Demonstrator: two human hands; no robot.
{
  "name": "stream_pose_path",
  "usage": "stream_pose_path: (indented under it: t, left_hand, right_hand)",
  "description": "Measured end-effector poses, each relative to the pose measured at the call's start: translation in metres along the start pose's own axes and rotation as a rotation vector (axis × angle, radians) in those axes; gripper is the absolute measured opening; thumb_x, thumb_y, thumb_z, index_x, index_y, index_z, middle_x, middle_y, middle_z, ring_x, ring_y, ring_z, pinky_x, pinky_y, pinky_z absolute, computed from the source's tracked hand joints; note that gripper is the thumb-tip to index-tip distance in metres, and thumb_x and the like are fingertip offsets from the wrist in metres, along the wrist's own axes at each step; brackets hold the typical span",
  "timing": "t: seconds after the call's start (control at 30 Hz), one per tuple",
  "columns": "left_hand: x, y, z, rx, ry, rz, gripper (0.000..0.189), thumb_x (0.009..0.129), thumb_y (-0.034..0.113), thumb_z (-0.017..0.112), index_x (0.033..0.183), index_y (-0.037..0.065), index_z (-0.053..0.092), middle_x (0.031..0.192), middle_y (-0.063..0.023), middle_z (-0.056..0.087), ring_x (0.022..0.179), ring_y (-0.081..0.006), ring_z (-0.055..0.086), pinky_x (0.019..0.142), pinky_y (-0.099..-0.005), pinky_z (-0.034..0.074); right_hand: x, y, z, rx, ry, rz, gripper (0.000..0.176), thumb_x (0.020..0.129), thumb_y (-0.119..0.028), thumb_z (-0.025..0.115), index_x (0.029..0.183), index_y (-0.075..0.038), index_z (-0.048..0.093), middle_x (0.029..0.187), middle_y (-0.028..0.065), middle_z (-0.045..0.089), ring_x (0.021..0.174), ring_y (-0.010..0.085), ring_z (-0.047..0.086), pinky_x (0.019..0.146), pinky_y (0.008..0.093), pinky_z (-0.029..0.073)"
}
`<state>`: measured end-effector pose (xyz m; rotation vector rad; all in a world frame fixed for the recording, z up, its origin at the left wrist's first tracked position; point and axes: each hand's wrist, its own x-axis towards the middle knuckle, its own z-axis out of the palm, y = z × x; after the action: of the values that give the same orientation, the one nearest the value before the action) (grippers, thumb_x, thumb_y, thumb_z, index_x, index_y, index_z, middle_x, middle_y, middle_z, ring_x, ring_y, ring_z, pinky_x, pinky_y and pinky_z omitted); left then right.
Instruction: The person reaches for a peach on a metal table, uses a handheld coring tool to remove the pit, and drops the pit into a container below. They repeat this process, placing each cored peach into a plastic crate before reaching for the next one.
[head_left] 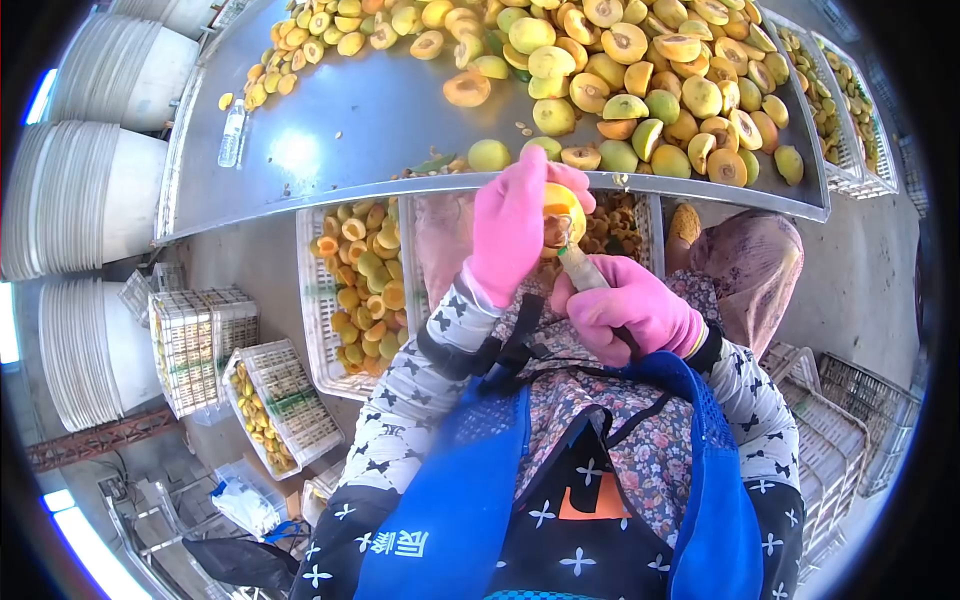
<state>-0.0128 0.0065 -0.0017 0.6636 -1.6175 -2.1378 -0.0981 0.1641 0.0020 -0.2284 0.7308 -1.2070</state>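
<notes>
My left hand (512,222), in a pink glove, is closed round a yellow-orange peach half (566,203), held just off the table's near edge with its cut side showing. My right hand (638,308), also pink-gloved, grips a pitting knife (583,268) with a pale wrapped handle. The tool's tip meets the brownish pit hollow of the fruit; its exact shape is partly hidden. Just beyond my hands, more halved peaches (625,43) are heaped on the metal table (350,150).
Below the table stands a white crate (318,345) of peach halves, beside another crate (655,240) partly behind my hands. A plastic bottle (232,133) lies at the table's left. Stacked crates (205,345) and large white tubs (95,350) stand left. Someone's patterned trouser leg (750,275) shows right.
</notes>
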Motion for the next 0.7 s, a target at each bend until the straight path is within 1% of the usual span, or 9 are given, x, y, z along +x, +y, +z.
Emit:
stream_pose_path:
  t: [0.07,0.13,0.2,0.23,0.33,0.43,0.53,0.6,0.7]
  left_hand:
    - [0.002,0.000,-0.005,-0.045,-0.036,-0.003,0.036,0.104,0.031,0.048,0.095,0.000,0.065,0.085,-0.0115,0.071,0.068,-0.0186,0.067,0.069,-0.0284,0.055]
    - [0.001,-0.002,-0.023,0.150,-0.029,0.118,0.025,0.101,0.024,0.054,0.097,0.001,0.064,0.087,-0.0105,0.071,0.070,-0.0205,0.068,0.071,-0.0291,0.056]
    - [-0.008,0.000,-0.066,0.561,-0.013,0.248,0.014,0.095,0.017,0.061,0.098,0.003,0.064,0.091,-0.0088,0.072,0.075,-0.0225,0.070,0.073,-0.0301,0.057]
    - [-0.016,0.010,-0.089,0.753,-0.011,0.257,0.012,0.091,0.013,0.065,0.099,0.004,0.065,0.094,-0.0078,0.072,0.078,-0.0236,0.070,0.074,-0.0306,0.057]
    - [-0.039,0.041,-0.186,1.400,0.035,0.278,0.027,0.081,0.009,0.072,0.107,0.010,0.067,0.106,-0.0086,0.070,0.098,-0.0274,0.068,0.082,-0.0360,0.056]
    - [-0.008,0.019,-0.253,1.548,0.315,0.556,0.037,0.084,0.010,0.068,0.120,0.011,0.066,0.115,-0.0129,0.067,0.114,-0.0305,0.062,0.094,-0.0394,0.051]
    - [0.076,-0.011,-0.255,1.341,0.252,0.292,0.057,0.090,0.033,0.068,0.137,0.006,0.054,0.132,-0.0187,0.059,0.124,-0.0349,0.054,0.104,-0.0400,0.044]
    - [0.140,-0.030,-0.218,1.088,0.362,0.148,0.075,0.086,0.044,0.071,0.142,0.002,0.048,0.135,-0.0220,0.056,0.123,-0.0367,0.055,0.104,-0.0393,0.045]
    - [0.193,-0.034,-0.164,0.827,0.282,-0.066,0.082,0.082,0.040,0.075,0.145,-0.002,0.043,0.133,-0.0235,0.058,0.117,-0.0332,0.060,0.097,-0.0374,0.049]
  right_hand:
    - [-0.007,-0.007,0.002,-0.137,-0.048,0.008,0.019,0.087,-0.008,0.062,0.102,0.002,0.059,0.061,0.0033,0.055,0.045,0.0119,0.051,0.043,0.0251,0.038]
    - [-0.009,-0.010,0.000,-0.297,-0.020,0.036,0.018,0.089,-0.011,0.062,0.104,-0.001,0.060,0.063,0.0031,0.057,0.048,0.0111,0.053,0.045,0.0247,0.040]
    - [-0.010,-0.010,-0.009,-0.474,0.102,0.064,0.019,0.090,-0.013,0.063,0.104,-0.002,0.060,0.065,0.0021,0.058,0.050,0.0098,0.053,0.046,0.0242,0.040]
    - [-0.012,-0.012,-0.018,-0.708,0.110,0.124,0.021,0.088,-0.019,0.066,0.101,-0.003,0.059,0.066,0.0077,0.060,0.053,0.0196,0.059,0.050,0.0318,0.046]
    - [-0.014,0.013,-0.070,-1.622,0.207,-0.172,0.027,0.085,-0.023,0.068,0.098,-0.002,0.057,0.069,0.0168,0.062,0.063,0.0350,0.063,0.058,0.0438,0.050]
    - [-0.011,-0.004,-0.072,-1.565,0.335,-0.162,0.031,0.083,-0.026,0.068,0.097,-0.002,0.055,0.074,0.0224,0.062,0.075,0.0437,0.062,0.067,0.0513,0.049]
    - [-0.003,-0.014,-0.057,-1.468,0.337,-0.164,0.030,0.084,-0.026,0.067,0.098,-0.003,0.054,0.073,0.0205,0.063,0.074,0.0430,0.063,0.066,0.0515,0.049]
    - [-0.002,-0.012,-0.054,-1.466,0.335,-0.187,0.028,0.085,-0.025,0.066,0.097,-0.003,0.054,0.072,0.0202,0.062,0.074,0.0430,0.063,0.065,0.0514,0.049]
    - [-0.005,-0.007,-0.054,-1.439,0.365,-0.202,0.026,0.085,-0.024,0.066,0.095,-0.003,0.053,0.072,0.0205,0.062,0.073,0.0435,0.063,0.064,0.0514,0.048]
